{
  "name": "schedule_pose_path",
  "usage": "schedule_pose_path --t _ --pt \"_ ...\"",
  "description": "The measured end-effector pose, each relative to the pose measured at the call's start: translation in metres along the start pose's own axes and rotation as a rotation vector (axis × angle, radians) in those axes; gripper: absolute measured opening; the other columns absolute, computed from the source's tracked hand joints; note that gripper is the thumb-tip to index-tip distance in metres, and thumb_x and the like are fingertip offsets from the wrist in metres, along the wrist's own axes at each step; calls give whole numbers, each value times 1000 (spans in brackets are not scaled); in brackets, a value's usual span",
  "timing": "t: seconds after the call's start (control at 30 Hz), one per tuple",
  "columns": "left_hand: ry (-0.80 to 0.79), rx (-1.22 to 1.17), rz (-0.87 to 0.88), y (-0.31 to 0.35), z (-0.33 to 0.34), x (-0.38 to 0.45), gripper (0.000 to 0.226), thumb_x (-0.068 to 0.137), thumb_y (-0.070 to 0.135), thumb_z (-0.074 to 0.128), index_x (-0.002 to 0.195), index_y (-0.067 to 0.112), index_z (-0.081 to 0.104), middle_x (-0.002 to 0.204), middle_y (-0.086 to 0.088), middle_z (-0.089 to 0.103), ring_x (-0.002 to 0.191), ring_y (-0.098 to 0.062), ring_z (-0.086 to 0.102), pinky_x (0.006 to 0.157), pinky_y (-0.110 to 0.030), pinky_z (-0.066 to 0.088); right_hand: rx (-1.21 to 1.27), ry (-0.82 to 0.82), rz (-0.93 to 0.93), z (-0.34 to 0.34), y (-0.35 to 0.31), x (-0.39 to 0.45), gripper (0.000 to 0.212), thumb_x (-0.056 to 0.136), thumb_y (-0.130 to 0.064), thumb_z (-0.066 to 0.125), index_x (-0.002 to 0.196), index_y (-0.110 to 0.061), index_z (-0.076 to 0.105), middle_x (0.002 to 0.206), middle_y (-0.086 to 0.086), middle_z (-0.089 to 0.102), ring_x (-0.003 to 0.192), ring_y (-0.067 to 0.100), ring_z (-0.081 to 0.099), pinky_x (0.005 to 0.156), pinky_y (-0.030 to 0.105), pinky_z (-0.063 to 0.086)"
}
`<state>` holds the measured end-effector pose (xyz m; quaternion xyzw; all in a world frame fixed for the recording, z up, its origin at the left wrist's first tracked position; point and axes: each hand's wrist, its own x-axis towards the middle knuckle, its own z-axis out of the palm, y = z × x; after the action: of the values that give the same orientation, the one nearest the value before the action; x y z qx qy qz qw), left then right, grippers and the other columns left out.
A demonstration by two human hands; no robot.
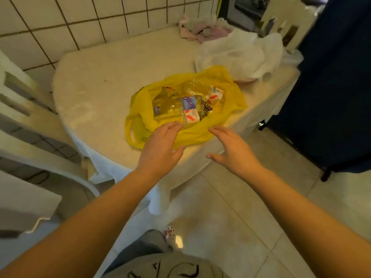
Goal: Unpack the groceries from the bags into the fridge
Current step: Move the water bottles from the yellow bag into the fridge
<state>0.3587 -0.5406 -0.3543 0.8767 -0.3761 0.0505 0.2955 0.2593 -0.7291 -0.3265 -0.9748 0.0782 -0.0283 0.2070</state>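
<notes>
- Right now both hands reach fwd over the near edge of the surface (96, 81), a round top w/ a pale cloth draped over it.
- Left hand (160, 145): fingers straight & relaxed, tips at the near lip of the yellow bag (192, 133), just beside a clear bottle; grasping nothing. Thin ring on one finger.
- Right hand (232, 149): fingers spread and loose, hovering above the bag's near right edge, nothing in it. Can't tell if it touches the plastic.
- Yellow bag lies open in the middle-right of the surface, mouth facing up, handles flopped toward the near left.
- Inside the bag: several clear plastic bottles (176, 106) lying on their sides, packed close together; one has a blue/white label, two others show white labels w/ red marks. Contents look yellowish, but that may just be the bag's tint.
- White bag (241, 51) sits crumpled behind the yellow one, toward the far right edge, touching or nearly touching it.
- Pinkish cloths (200, 30) heaped at the far edge by the tiled wall (60, 21).
- White chair (26, 117) on the left, pulled up beside the surface; another white chair (285, 23) at far right.
- Dark blue curtain (331, 87) hangs at right, well apart from the bags.
- Floor is pale tile (251, 207); a spotted shoe (170, 233) shows below, between the forearms.
</notes>
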Motion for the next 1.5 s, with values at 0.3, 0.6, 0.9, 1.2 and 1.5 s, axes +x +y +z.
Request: schedule_pose_path --t 0.3,0.6,0.9,1.2,1.5 --pt "58 75 -180 -8 34 94 51 83 27 65 129 8 53 129 -12 56 119 -29 51 98 -39 41 5 -60 -157 -23 83 131 76 72 -27 79 138 -11 44 143 11 42 133 27 36 109 35 29" --pt "45 187 -453 10 99 146 51 81 24 72 127 12 56 127 -9 57 116 -29 52 94 -38 43 52 -227 -399 -27 151 225 65 80 -28 71 138 -15 44 140 6 46 129 21 40 105 30 31" --pt "-27 241 -616 6 135 151 50 76 36 74 121 20 62 126 -2 60 117 -26 53 95 -54 42 111 -540 -413 11 183 253 45 84 -25 68 127 -14 57 122 8 62 113 22 54 93 30 39" --pt "-57 252 -640 -2 137 155 48 74 33 75 119 21 63 124 -4 60 116 -29 52 95 -57 40 273 -709 -208 38 190 256 44 83 -20 69 125 -18 57 116 5 65 104 17 60 92 37 49" --pt "100 81 -555 -4 102 155 69 73 32 77 133 12 49 135 -9 51 124 -24 44 103 -40 36 393 -403 -377 -17 146 261 39 85 -20 67 123 -20 60 111 1 59 103 18 59 90 39 49"
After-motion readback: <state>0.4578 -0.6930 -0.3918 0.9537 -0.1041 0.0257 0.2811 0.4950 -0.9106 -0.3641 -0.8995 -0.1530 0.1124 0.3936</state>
